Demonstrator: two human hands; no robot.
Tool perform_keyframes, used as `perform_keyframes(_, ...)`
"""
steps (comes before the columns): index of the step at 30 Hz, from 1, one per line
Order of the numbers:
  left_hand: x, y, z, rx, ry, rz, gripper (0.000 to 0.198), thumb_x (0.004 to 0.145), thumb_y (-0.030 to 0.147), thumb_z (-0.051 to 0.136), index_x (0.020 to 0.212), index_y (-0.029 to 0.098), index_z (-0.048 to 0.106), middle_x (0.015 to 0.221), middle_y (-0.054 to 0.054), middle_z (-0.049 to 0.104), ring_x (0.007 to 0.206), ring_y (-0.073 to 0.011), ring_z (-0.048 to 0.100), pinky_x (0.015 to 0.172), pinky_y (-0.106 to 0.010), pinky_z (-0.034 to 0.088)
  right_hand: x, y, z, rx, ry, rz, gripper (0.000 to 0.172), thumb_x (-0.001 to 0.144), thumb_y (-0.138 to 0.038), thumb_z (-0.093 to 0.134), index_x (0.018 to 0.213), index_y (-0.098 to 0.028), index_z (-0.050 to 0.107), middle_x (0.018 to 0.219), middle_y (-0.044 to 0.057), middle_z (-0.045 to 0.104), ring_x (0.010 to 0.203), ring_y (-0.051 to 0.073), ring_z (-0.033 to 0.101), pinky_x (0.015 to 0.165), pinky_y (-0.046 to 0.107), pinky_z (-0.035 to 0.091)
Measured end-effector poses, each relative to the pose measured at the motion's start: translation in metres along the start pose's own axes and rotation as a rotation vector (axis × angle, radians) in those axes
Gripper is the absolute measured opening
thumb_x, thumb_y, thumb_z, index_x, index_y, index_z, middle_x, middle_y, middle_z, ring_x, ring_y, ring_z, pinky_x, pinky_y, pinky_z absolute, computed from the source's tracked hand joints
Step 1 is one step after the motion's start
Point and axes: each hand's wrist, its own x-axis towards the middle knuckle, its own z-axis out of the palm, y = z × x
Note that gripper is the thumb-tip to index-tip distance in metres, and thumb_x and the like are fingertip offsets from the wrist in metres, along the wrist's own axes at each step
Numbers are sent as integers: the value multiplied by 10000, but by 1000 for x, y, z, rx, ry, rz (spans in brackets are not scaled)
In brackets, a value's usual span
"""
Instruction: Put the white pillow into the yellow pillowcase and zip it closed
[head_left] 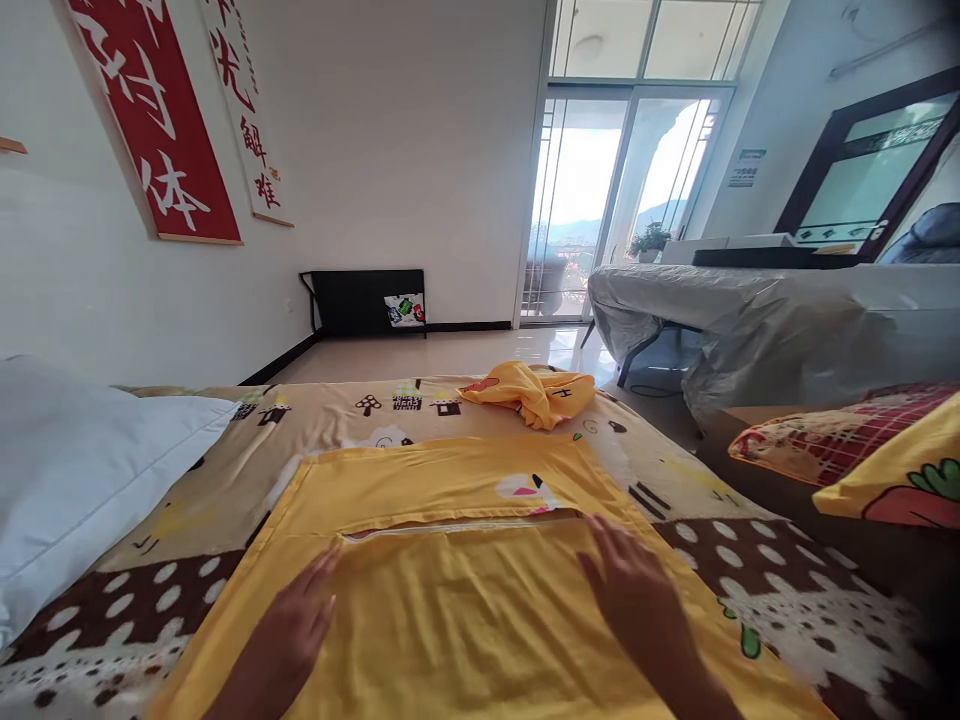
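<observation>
Wall (405, 140), “光解难” scroll (247, 115), left hand (292, 615), right hand (634, 580) on yellow cover (457, 610)

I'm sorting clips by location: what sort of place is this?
Probably a room in a home, perhaps a bedroom: a patterned blanket lies under the yellow cover, a white pillow sits at the left, and glass doors let in daylight.

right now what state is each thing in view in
Yellow cover: spread out on patterned blanket
Slit in the cover: slightly parted
Left hand: open, by the slit's left end
Right hand: open, by its right end
Yellow cloth: bunched up
White pillow: lying down
Plastic sheet: draped
Red scroll: hanging
</observation>
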Motion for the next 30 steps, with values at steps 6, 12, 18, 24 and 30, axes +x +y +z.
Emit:
perform_keyframes(6, 67, 98, 52, -28, -403, 131, 545, 946, 304, 306, 1458, 121, 328, 1521, -106, 306, 1414, -227, 287, 1155, -447, 289, 28, -150, 38, 403, -530, -338, 525, 949, -353, 398, 1442, -173, 395, 1521, 90, 316, 1405, 245, 290, 1124, 447, 291)
perform_keyframes(12, -9, -31, 34, 154, -197, -21, 543, 948, 443, 297, 1460, 265, 328, 1516, -22, 342, 1392, -209, 341, 1124, -454, 337, -18, -3, 54, 182, -574, -45, 623, 944, -569, 269, 1481, -255, 314, 1543, 39, 250, 1429, 216, 228, 1154, 480, 198)
perform_keyframes(18, -74, -113, 12, 385, -70, -97, 518, 919, 337, 275, 1383, 223, 475, 1476, -73, 411, 1341, -282, 418, 1058, -570, 350, -77, 130, 48, -194, -344, 113, 597, 899, -439, 255, 1370, -171, 508, 1457, 101, 432, 1369, 261, 361, 1092, 496, 285)
perform_keyframes(24, -12, 8, -2, 124, -307, 77, 538, 933, 238, 238, 1463, 219, 331, 1521, -42, 315, 1406, -223, 309, 1127, -477, 313, -36, 11, 25, -76, -386, 55, 565, 939, -371, 268, 1395, -95, 457, 1492, 164, 347, 1400, 268, 298, 1106, 499, 268)
perform_keyframes(30, 78, 115, 12, -381, -679, 250, 523, 982, 388, 224, 1484, 245, 258, 1531, 10, 269, 1399, -116, 302, 1147, -297, 296, -48, -160, 23, 495, -660, -385, 693, 903, -521, 471, 1488, -198, 288, 1545, 131, 227, 1430, 287, 200, 1133, 487, 258)
